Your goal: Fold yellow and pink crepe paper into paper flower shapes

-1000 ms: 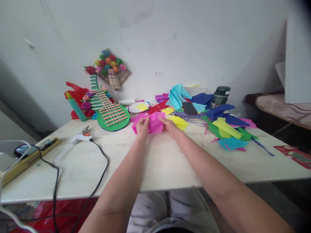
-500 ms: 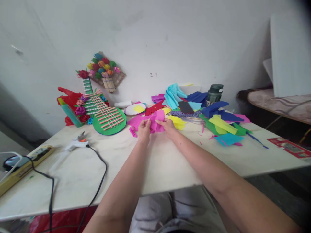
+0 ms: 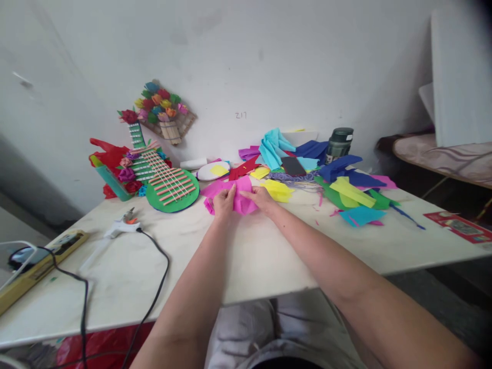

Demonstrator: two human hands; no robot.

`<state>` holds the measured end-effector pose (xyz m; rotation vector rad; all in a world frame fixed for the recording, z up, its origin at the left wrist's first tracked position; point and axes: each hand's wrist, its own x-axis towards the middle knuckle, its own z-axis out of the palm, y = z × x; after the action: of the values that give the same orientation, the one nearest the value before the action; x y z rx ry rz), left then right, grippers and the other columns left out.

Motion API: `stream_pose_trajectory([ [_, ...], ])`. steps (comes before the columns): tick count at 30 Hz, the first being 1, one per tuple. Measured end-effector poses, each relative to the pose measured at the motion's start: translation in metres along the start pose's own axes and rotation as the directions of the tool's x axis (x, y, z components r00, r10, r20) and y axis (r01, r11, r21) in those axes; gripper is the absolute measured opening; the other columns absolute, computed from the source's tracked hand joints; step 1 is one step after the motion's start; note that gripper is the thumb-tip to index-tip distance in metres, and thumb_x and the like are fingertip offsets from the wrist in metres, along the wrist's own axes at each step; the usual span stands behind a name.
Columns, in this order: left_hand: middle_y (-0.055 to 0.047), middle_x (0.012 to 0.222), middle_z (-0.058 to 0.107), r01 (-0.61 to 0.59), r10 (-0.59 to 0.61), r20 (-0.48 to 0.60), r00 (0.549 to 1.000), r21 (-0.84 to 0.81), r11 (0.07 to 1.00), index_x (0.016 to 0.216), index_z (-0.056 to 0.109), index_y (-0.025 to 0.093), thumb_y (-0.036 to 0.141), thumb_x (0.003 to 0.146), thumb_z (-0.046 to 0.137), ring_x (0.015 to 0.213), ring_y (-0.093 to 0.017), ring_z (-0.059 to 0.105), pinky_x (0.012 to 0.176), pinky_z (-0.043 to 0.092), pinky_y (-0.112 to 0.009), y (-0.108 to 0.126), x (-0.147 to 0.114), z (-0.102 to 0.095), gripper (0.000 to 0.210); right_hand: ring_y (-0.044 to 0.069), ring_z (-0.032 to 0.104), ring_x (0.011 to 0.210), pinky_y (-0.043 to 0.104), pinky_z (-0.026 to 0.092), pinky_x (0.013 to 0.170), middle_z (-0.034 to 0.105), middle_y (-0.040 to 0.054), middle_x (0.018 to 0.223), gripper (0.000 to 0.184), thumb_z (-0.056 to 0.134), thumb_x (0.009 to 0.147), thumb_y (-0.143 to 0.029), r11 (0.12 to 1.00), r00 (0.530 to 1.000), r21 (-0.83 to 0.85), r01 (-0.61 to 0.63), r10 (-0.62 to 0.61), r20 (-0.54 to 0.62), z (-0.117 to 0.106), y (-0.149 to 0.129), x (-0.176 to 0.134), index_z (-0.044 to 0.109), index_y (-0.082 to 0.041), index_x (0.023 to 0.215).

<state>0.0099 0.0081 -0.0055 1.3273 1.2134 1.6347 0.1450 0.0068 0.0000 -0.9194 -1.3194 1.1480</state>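
Note:
A crumpled sheet of pink tissue paper (image 3: 243, 201) lies near the middle of the white table (image 3: 253, 256). My left hand (image 3: 224, 201) pinches its left part, fingers closed on the paper. My right hand (image 3: 263, 198) grips its right edge, and the two hands almost touch. More pink paper (image 3: 212, 189) spreads out behind and left of my left hand. A yellow sheet (image 3: 278, 190) lies just right of my right hand.
A green paper guitar craft (image 3: 169, 184) and paper flower bouquet (image 3: 161, 110) stand at the back left. A white glue gun (image 3: 120, 228) with black cord lies left. Coloured paper scraps (image 3: 346, 192), a dark jar (image 3: 339, 143) and a red card (image 3: 457, 226) sit right.
My hands have drawn closer together on the pink paper, bunching it. The view shifted slightly to the right.

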Motion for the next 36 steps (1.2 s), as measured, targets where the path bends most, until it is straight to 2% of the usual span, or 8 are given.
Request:
stream_pose_trajectory([
  [3,0.004,0.045,0.043,-0.058,0.055,0.028,0.998,0.112,0.992,0.055,0.056,0.016,0.049,0.068,0.062,0.043,-0.007,0.034,0.042,0.023,-0.021,0.002,0.000,0.001,0.036,0.010,0.047,0.054,0.023,0.038,0.054,0.055,-0.0028,0.055,0.030,0.068,0.059,-0.041,0.999,0.997,-0.014,0.043,-0.044,-0.058,-0.003,0.005,0.004,0.064,-0.012,0.068],
  [5,0.004,0.048,0.046,-0.073,0.069,0.034,0.997,0.115,0.991,0.059,0.058,0.016,0.048,0.069,0.061,0.045,-0.007,0.037,0.043,0.025,-0.021,0.002,0.000,0.002,0.034,0.008,0.042,0.051,0.022,0.035,0.051,0.049,-0.0049,0.050,0.029,0.067,0.059,-0.041,0.996,0.993,-0.043,0.073,-0.077,-0.091,-0.005,0.007,0.006,0.059,-0.014,0.060],
  [8,0.003,0.050,0.047,-0.102,0.100,0.023,0.995,0.116,0.988,0.061,0.058,0.016,0.047,0.070,0.060,0.047,-0.008,0.038,0.044,0.027,-0.021,-0.001,0.001,0.002,0.032,0.008,0.039,0.049,0.021,0.033,0.049,0.046,-0.0060,0.048,0.028,0.067,0.061,-0.040,0.994,0.992,-0.030,0.104,-0.106,-0.071,-0.006,0.008,0.007,0.056,-0.015,0.056],
  [14,0.004,0.047,0.041,-0.114,0.115,-0.004,0.993,0.115,0.987,0.054,0.052,0.016,0.047,0.070,0.058,0.045,-0.007,0.034,0.043,0.025,-0.021,-0.001,0.000,0.001,0.036,0.011,0.049,0.051,0.024,0.042,0.051,0.058,-0.0028,0.055,0.014,0.065,0.064,-0.026,0.997,0.998,0.044,0.062,-0.062,-0.002,-0.001,0.003,0.004,0.066,-0.015,0.071],
  [18,0.002,0.054,0.051,-0.035,0.035,-0.008,0.999,0.060,0.998,0.067,0.057,0.017,0.049,0.064,0.064,0.048,-0.009,0.043,0.046,0.031,-0.020,0.001,-0.001,0.002,0.033,0.012,0.054,0.055,0.025,0.046,0.054,0.062,-0.0017,0.057,0.013,0.064,0.067,-0.022,0.998,1.000,0.055,0.018,-0.017,-0.011,0.000,-0.001,0.003,0.069,-0.015,0.077],
  [20,0.002,0.056,0.054,-0.013,0.015,-0.025,1.000,0.065,0.998,0.068,0.055,0.018,0.048,0.061,0.066,0.050,-0.009,0.046,0.046,0.033,-0.020,0.001,0.000,0.003,0.033,0.012,0.055,0.056,0.025,0.047,0.055,0.063,-0.0014,0.058,0.013,0.064,0.067,-0.022,0.999,1.000,0.052,0.011,-0.011,-0.007,0.000,-0.002,0.002,0.069,-0.015,0.077],
  [26,0.003,0.050,0.046,-0.064,0.068,-0.039,0.997,0.101,0.993,0.056,0.049,0.017,0.047,0.065,0.064,0.046,-0.007,0.039,0.045,0.028,-0.021,0.001,0.001,0.002,0.034,0.011,0.054,0.053,0.023,0.046,0.052,0.064,-0.0012,0.059,0.016,0.064,0.067,-0.024,0.999,1.000,0.041,0.016,-0.016,0.008,-0.001,-0.001,0.002,0.070,-0.014,0.078],
  [36,0.004,0.047,0.042,-0.024,0.025,-0.019,1.000,0.051,0.998,0.055,0.049,0.017,0.050,0.065,0.064,0.043,-0.007,0.034,0.042,0.024,-0.021,-0.002,0.003,-0.001,0.037,0.013,0.057,0.059,0.026,0.047,0.057,0.065,-0.0003,0.063,0.018,0.066,0.065,-0.027,0.998,1.000,0.061,0.013,-0.014,0.019,-0.002,0.002,0.004,0.070,-0.016,0.079],
])
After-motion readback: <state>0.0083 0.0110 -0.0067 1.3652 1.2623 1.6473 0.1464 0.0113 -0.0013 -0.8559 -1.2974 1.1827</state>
